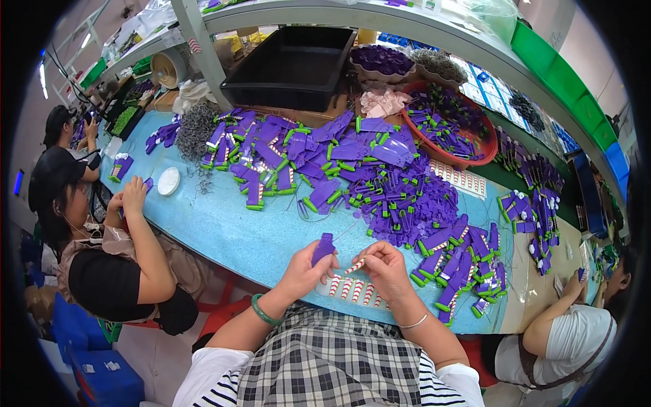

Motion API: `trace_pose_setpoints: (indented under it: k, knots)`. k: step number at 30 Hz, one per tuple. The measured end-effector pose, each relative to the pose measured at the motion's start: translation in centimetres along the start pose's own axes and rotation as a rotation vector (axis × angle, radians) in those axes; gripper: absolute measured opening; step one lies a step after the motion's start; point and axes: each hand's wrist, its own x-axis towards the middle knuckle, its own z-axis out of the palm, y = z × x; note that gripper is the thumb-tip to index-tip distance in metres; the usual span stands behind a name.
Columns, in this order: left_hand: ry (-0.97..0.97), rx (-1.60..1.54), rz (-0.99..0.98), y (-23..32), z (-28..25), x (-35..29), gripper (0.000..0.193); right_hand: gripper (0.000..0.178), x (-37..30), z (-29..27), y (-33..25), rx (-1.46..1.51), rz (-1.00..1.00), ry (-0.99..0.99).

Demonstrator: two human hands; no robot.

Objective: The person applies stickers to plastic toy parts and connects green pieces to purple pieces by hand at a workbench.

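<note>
My left hand [303,273] grips a flat purple plastic part [325,247] upright between thumb and fingers, with a thin wire running up from beside it. Pinched in my right hand [388,271] is a small curved sticker [354,266] with red and white stripes, held apart from the purple part. Below both hands a white sheet of matching striped stickers [346,289] lies at the table's near edge, partly hidden by my right hand. Ahead of my hands spreads a heap of small purple pieces [400,200], some with green clips.
Purple and green assemblies [461,264] lie to the right, more [261,152] at the back. A red basin [485,152], a black tray [291,71] and a tangle of grey wire pieces [198,132] stand farther off. Co-workers sit at left [112,271] and right [559,339]. A shelf crosses overhead.
</note>
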Motion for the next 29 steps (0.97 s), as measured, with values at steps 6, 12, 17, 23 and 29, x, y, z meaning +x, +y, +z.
trace_pose_setpoints:
  k: [6,12,17,23,29]
  knots:
    - [-0.05,0.14,-0.025,2.3,1.6,-0.3,0.009,0.011,-1.3,1.7,-3.3,-0.85,-0.169,0.032]
    - [-0.08,-0.039,-0.113,2.1,2.4,0.2,0.009,0.028,-2.6,4.6,-4.9,-1.165,-0.531,0.132]
    - [-0.133,-0.177,-0.124,2.1,3.1,0.1,0.011,0.018,-3.3,2.9,-3.0,-0.901,-0.269,0.063]
    - [-0.06,-0.384,-0.107,1.9,3.9,-0.2,0.028,0.007,-3.6,3.3,-2.2,-0.638,-0.171,0.153]
    - [-0.258,-0.657,-0.198,1.0,3.5,-0.7,0.037,0.012,-3.4,2.1,-1.0,-0.803,-0.153,0.109]
